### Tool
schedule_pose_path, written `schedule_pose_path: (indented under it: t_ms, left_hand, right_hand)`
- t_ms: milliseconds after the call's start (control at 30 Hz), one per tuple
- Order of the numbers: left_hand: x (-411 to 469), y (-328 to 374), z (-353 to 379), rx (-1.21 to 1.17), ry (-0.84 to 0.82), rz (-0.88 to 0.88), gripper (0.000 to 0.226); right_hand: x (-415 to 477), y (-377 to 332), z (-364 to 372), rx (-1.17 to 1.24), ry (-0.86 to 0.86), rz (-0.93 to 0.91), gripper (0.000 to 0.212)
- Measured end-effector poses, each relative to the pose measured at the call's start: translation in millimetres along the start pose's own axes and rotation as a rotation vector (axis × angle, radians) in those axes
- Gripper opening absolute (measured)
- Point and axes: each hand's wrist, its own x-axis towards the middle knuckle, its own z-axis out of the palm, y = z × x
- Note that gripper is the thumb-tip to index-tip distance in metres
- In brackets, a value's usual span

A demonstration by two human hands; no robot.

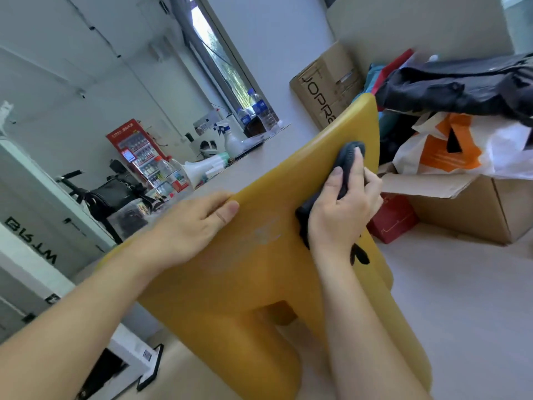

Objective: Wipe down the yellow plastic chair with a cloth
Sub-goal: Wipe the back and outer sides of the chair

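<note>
I see a big yellow plastic chair (pixel 253 255) filling the middle and bottom of my view, tipped over to one side. The left hand (pixel 184 223) is at about 9 o'clock from the middle. Its fingers curl over the chair's top edge and its thumb presses flat on the yellow side facing me, so it is clamped on the chair. The right hand (pixel 343 209) is at about 3 o'clock. It is closed around a dark grey bunched-up cloth (pixel 347 160) and pushes it against the chair. The cloth sticks out past the fingertips toward 1 o'clock. At 2 o'clock sits an open brown cardboard box (pixel 473 203) with an orange and white plastic bag (pixel 450 151) on top. At 11 o'clock a white spray bottle (pixel 232 138) stands on a long grey counter (pixel 259 163).
</note>
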Motion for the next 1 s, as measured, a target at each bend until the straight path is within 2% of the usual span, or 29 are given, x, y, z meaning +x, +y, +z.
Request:
schedule_pose_path:
  t_ms: [67,167,267,367,467,567,633,700,767,867,900,1000]
  left_hand:
    - [-4,-8,11,0.022,0.069,-0.006,0.048]
    - [-4,-7,16,0.025,0.148,0.008,0.046]
    - [-9,0,17,0.032,0.159,0.039,0.039]
    - [-8,13,19,0.053,0.174,0.057,0.027]
    - [-3,28,24,0.117,0.237,-0.001,0.035]
    - [11,33,29,0.193,0.294,-0.058,0.038]
    - [21,35,32,0.207,0.307,-0.082,0.038]
    - [26,35,33,0.195,0.316,-0.089,0.038]
    - [26,33,34,0.186,0.328,-0.085,0.039]
    - [26,34,36,0.185,0.354,-0.090,0.042]
    - [26,35,37,0.192,0.370,-0.093,0.042]
    - [28,37,37,0.196,0.408,-0.095,0.041]
  right_hand:
    - [-31,-7,-1,-0.047,-0.010,-0.091,0.039]
    - [-86,-23,-7,-0.071,-0.098,-0.306,0.038]
    - [-64,-19,-14,-0.026,-0.146,-0.383,0.038]
    - [4,-5,-15,-0.008,-0.093,-0.164,0.042]
    - [34,13,-7,0.014,-0.132,0.047,0.046]
    - [-26,-7,-2,-0.072,-0.116,-0.095,0.041]
    - [-68,-25,-3,-0.018,-0.182,-0.187,0.042]
    - [-59,-26,1,0.031,-0.253,-0.254,0.042]
    - [-18,-4,7,0.048,-0.271,-0.174,0.041]
    - [31,40,12,0.016,-0.296,0.168,0.041]
    - [27,42,11,-0.014,-0.279,0.215,0.041]
    - [-34,-6,8,-0.027,-0.199,-0.015,0.041]
